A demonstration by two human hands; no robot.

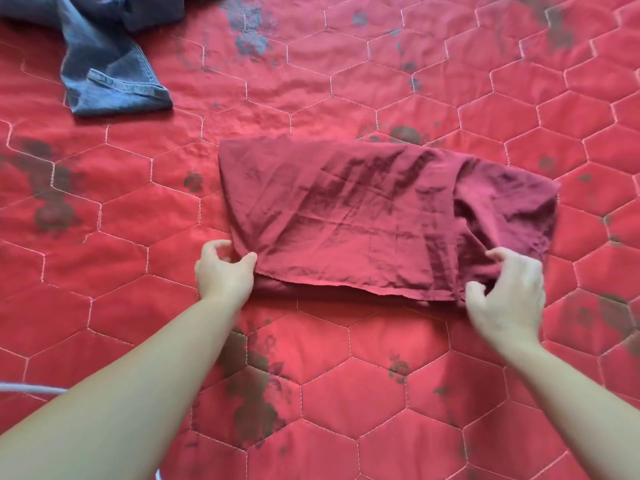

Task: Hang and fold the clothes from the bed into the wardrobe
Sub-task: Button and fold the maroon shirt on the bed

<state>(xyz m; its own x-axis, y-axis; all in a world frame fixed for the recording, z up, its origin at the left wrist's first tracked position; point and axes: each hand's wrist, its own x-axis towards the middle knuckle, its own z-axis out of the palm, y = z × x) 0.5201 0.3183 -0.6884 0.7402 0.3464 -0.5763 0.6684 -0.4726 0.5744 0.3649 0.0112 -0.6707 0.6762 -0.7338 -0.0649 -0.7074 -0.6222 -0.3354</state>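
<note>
Both hands at a folded maroon garment on the bed

The folded dark-red cotton garment [381, 216] lies centre on the red hexagon-quilted bedspread [346, 375]. The left hand [223, 268] pinches its 7 o'clock corner; the right hand [505, 292] has its grip curled round the 5 o'clock corner. Crumpled blue denim jeans [110, 74] lie at 11 o'clock.

folded garment [363, 216] centre on quilt [346, 393] | jeans [110, 74] far left behind | hands at near corners
</note>
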